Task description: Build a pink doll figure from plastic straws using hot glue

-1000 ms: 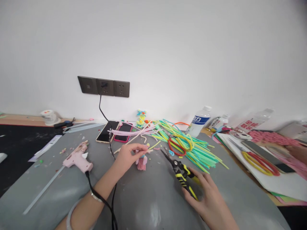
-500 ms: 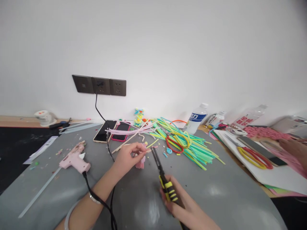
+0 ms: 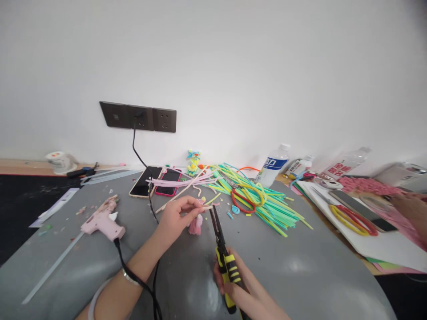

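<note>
My left hand (image 3: 180, 218) pinches a short pale pink pipe cleaner (image 3: 207, 207) between thumb and fingertips. In my right hand (image 3: 238, 278) are long-nose pliers (image 3: 220, 242) with black and yellow handles. Their slightly parted jaws are at the free end of the pipe cleaner; whether they touch it I cannot tell. Just below my left fingertips sits a small fuzzy pink figure (image 3: 195, 225), partly hidden. Behind my hands lie lilac pipe cleaners (image 3: 182, 182), and to the right a heap of green and yellow pipe cleaners (image 3: 273, 211) with red-and-yellow scissors (image 3: 245, 199) on top.
A pink glue gun (image 3: 103, 224) lies at left, its black cord running beneath my left forearm. Two phones (image 3: 145, 183) rest near the wall. A water bottle (image 3: 273, 165) stands behind the heap. At far right another person's hand (image 3: 410, 209) is beside papers and scissors (image 3: 353, 218).
The pliers have shifted slightly left and turned more upright, their handles spreading apart and jaws reaching the pipe cleaner's end. My left hand has barely moved.
</note>
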The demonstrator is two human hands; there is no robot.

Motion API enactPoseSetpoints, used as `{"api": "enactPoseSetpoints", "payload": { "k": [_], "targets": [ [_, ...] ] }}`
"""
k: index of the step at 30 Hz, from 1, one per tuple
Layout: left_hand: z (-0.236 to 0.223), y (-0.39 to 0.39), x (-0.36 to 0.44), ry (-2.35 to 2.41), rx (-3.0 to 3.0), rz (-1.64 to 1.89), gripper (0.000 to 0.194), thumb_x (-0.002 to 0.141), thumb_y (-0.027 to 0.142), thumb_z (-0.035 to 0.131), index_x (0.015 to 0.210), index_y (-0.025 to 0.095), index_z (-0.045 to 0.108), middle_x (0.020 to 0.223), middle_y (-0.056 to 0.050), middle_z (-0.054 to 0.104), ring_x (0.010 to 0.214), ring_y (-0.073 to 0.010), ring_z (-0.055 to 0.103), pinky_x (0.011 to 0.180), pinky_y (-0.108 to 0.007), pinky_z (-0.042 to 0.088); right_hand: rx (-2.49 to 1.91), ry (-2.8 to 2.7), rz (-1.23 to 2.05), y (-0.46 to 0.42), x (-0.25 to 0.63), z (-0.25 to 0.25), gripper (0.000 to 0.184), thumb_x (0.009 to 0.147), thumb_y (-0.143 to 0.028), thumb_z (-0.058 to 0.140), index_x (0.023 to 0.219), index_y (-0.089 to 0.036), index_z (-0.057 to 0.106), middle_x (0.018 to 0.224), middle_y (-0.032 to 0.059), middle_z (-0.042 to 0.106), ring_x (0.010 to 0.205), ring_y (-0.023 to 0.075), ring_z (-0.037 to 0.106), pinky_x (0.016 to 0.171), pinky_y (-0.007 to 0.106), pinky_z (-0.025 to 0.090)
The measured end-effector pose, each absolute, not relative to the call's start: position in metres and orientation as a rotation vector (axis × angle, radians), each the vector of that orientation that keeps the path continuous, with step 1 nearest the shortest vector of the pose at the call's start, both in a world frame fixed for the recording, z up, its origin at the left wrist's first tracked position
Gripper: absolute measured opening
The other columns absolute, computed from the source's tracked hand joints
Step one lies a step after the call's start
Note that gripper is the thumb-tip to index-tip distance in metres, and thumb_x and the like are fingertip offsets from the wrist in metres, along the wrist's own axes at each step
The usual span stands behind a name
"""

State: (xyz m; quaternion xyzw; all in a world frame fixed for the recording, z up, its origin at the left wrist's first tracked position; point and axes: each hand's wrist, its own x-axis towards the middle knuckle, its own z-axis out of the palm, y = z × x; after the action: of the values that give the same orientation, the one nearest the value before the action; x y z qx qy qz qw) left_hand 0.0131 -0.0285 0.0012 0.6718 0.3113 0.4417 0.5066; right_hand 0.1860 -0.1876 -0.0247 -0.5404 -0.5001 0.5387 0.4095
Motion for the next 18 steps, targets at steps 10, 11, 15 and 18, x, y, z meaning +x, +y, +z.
{"api": "enactPoseSetpoints", "payload": {
  "k": [10, 11, 15, 18],
  "targets": [
    [-0.0002, -0.0273, 0.013, 0.807, 1.733, 1.094, 0.02, 0.082, 0.035, 0.071, 0.071, 0.018, 0.069, 0.069, -0.002, 0.074, 0.068, -0.0182, 0.069, 0.065, -0.027, 0.054, -1.371, -1.308, 1.438, -0.1871, 0.1835, -0.0191, 0.027, 0.08, -0.031, 0.055, 0.106, -0.021, 0.051, 0.083, 0.0001, 0.049, 0.071, 0.0151, 0.044, 0.071, 0.027, 0.042],
    [-0.0006, -0.0272, 0.0134, 0.792, 1.751, 1.103, 0.02, 0.082, 0.034, 0.07, 0.07, 0.018, 0.069, 0.071, -0.003, 0.074, 0.071, -0.0184, 0.07, 0.064, -0.026, 0.053, -1.373, -1.303, 1.43, -0.1868, 0.1828, -0.0184, 0.027, 0.081, -0.031, 0.054, 0.106, -0.022, 0.051, 0.084, 0.0001, 0.049, 0.071, 0.015, 0.044, 0.071, 0.027, 0.042],
    [-0.0027, -0.0263, 0.0147, 0.675, 1.837, 1.144, 0.013, 0.084, 0.027, 0.068, 0.075, 0.018, 0.068, 0.093, -0.008, 0.075, 0.086, -0.0189, 0.069, 0.064, -0.024, 0.051, -1.368, -1.3, 1.417, -0.1841, 0.1804, -0.0161, 0.021, 0.081, -0.029, 0.055, 0.1, -0.022, 0.05, 0.083, -0.0013, 0.046, 0.07, 0.0136, 0.04, 0.069, 0.025, 0.04],
    [-0.0042, -0.0258, 0.0147, 0.664, 1.888, 1.12, 0.012, 0.086, 0.024, 0.066, 0.075, 0.018, 0.067, 0.093, -0.008, 0.074, 0.089, -0.0187, 0.069, 0.066, -0.024, 0.05, -1.359, -1.302, 1.409, -0.1813, 0.1797, -0.0179, 0.019, 0.079, -0.024, 0.057, 0.096, -0.021, 0.049, 0.081, -0.002, 0.044, 0.07, 0.0132, 0.039, 0.066, 0.024, 0.038]
  ]
}}
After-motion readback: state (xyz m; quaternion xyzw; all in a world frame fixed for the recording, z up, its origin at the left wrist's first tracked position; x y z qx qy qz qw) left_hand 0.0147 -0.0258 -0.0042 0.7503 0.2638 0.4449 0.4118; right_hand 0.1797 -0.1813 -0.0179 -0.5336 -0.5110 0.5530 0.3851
